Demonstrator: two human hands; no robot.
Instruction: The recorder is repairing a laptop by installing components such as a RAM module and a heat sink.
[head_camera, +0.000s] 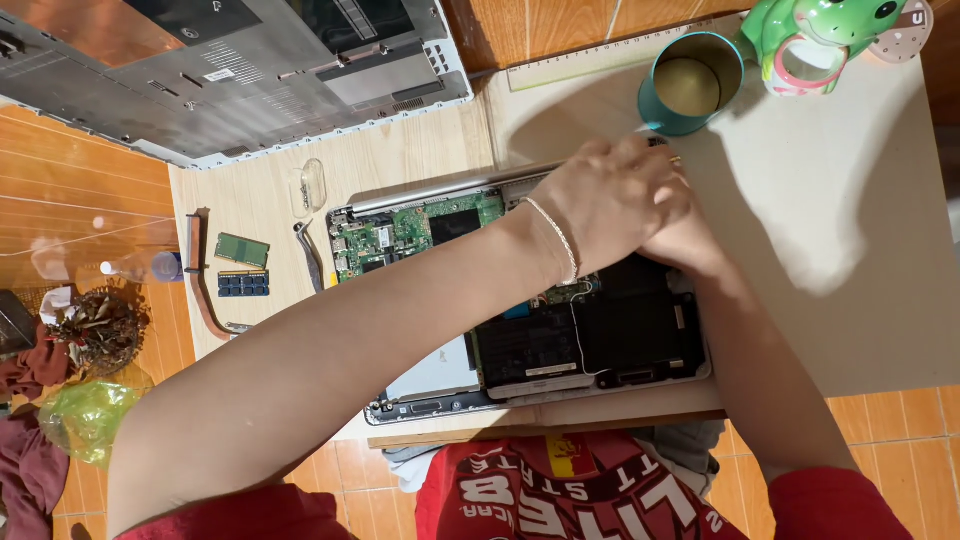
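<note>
I see both hands bunched together over the far right corner of the opened laptop (560, 340). The left hand (605, 195) lies on top with its fingers curled down, and the right hand (685, 235) is tucked under it; I cannot tell whether either grasps anything, since the fingertips are hidden. A thin bracelet (560, 240) circles the left wrist. The laptop sits bottom-up on the low wooden table (420, 150), green circuit board (400, 230) and black battery (590, 335) exposed. Left of it lie 2 memory modules (243, 268) and tweezers (310, 255). A teal cup (690, 85) stands near the hands, beyond them.
</note>
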